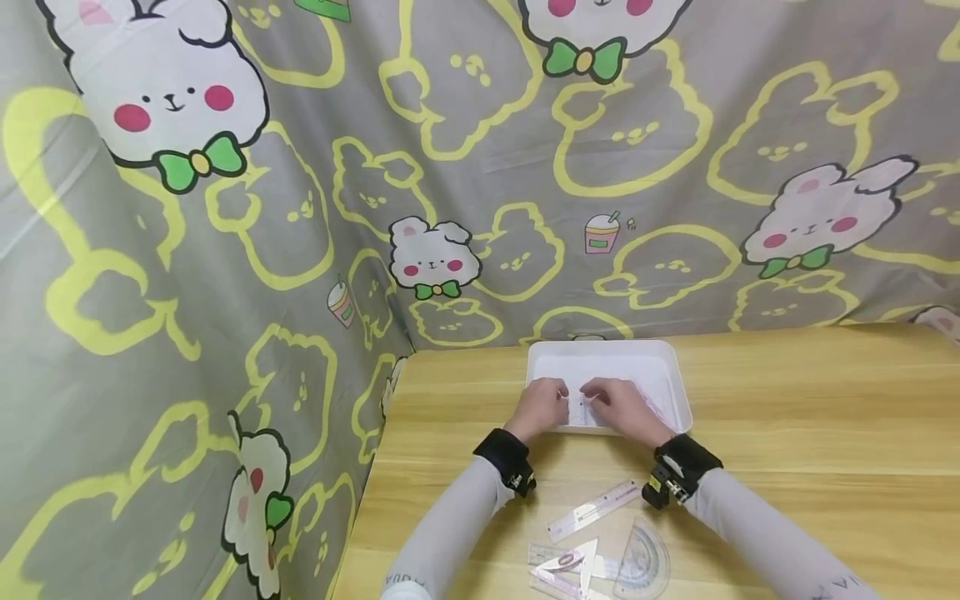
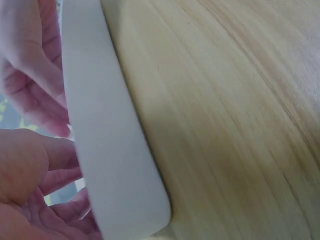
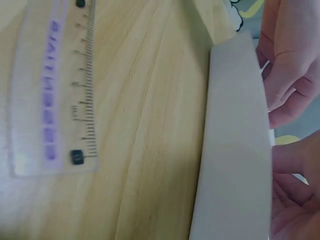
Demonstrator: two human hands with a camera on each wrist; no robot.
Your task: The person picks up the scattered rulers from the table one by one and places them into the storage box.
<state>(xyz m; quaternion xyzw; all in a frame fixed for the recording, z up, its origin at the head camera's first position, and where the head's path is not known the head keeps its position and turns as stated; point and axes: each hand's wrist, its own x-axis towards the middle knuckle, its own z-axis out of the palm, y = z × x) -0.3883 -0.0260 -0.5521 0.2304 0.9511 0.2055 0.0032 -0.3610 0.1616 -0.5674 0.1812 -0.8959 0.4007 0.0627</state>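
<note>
Left hand (image 1: 542,410): pinching pale piece (image 1: 577,410)
Right hand (image 1: 624,408): pinching it too
White tray (image 1: 600,363): handling step, seemingly, near edge
Next: steady pinch, probably

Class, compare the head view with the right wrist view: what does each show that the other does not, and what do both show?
Only the head view: the protractor, the triangle, the tray's floor and the sleeves.
Only the right wrist view: the ruler's tick marks, clear enough to tell apart, and a close look at the tray's outer wall.
Both: the ruler, the tray, parts of the left hand and right hand, the table and the curtain, though the wrist view catches little of the curtain.
</note>
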